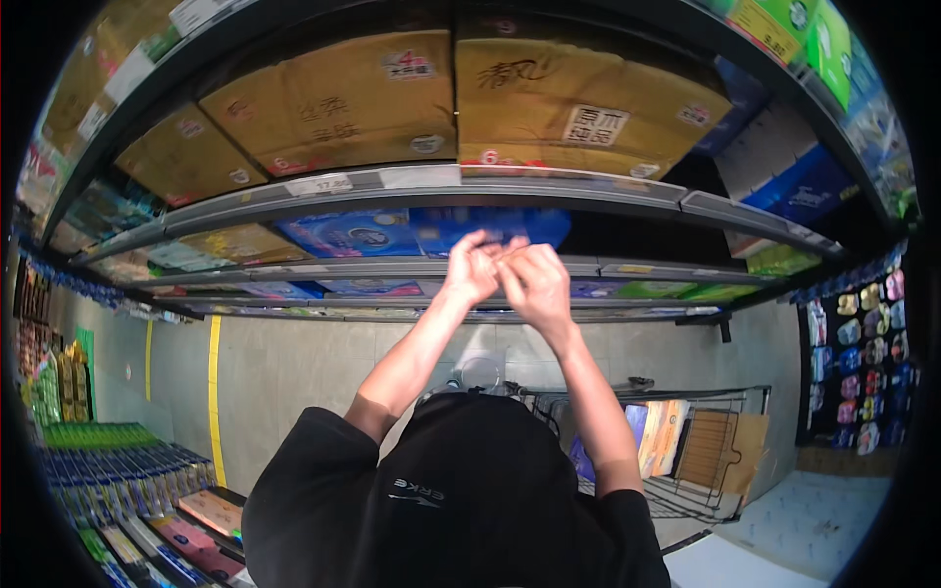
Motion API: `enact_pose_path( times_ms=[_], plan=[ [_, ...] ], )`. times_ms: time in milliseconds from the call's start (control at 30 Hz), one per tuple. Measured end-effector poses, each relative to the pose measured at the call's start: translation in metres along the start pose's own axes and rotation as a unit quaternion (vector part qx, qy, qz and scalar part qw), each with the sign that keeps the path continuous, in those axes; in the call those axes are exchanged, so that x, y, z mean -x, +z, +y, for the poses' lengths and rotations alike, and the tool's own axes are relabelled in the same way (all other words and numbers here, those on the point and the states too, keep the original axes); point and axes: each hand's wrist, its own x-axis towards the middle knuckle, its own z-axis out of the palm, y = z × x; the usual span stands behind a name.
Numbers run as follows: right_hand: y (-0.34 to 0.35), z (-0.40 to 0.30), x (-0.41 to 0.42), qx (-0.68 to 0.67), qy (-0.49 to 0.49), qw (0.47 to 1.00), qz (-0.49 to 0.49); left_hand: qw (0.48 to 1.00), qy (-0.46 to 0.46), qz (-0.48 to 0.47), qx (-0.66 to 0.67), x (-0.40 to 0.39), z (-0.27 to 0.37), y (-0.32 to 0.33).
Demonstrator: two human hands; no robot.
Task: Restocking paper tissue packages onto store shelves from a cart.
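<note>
My left hand (474, 270) and my right hand (535, 283) are raised together before the shelves, their fingertips meeting or nearly so. The fingers are curled and slightly blurred; whether something small is between them cannot be told. Behind them on a middle shelf lies a blue plastic-wrapped package (540, 224), partly covered by my fingers, with another blue package (353, 234) to its left. Above, large gold-brown tissue packs (544, 95) stand side by side on the upper shelf. A shelf edge with price labels (419, 176) runs between the two levels.
At my right stands a black wire cart (735, 456) holding wrapped packs (662, 441) and cardboard (750, 448). Small hanging goods (849, 360) line a rack at far right. Stacked packages (125, 470) are at lower left. A yellow line (214, 397) crosses the grey floor (294, 367).
</note>
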Motion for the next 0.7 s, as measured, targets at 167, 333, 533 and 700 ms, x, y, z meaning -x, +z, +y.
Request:
enact_pose_path(
  times_ms=[167, 333, 533, 700],
  plan=[
    [-0.017, 0.009, 0.101, -0.012, 0.114, 0.993, -0.038, 0.997, -0.032, 0.056, 0.039, 0.0, 0.01, 0.04],
    [-0.07, 0.034, 0.285, 0.083, 0.451, 0.888, -0.022, 0.993, -0.068, 0.089, -0.026, 0.021, -0.007, -0.017],
    [-0.143, -0.009, 0.485, 0.229, 0.732, 0.64, -0.034, 0.948, -0.196, 0.236, -0.085, 0.058, -0.064, -0.08],
    [-0.148, -0.029, 0.55, 0.275, 0.748, 0.603, 0.032, 0.904, -0.288, 0.275, -0.153, 0.055, -0.108, -0.079]
  ],
)
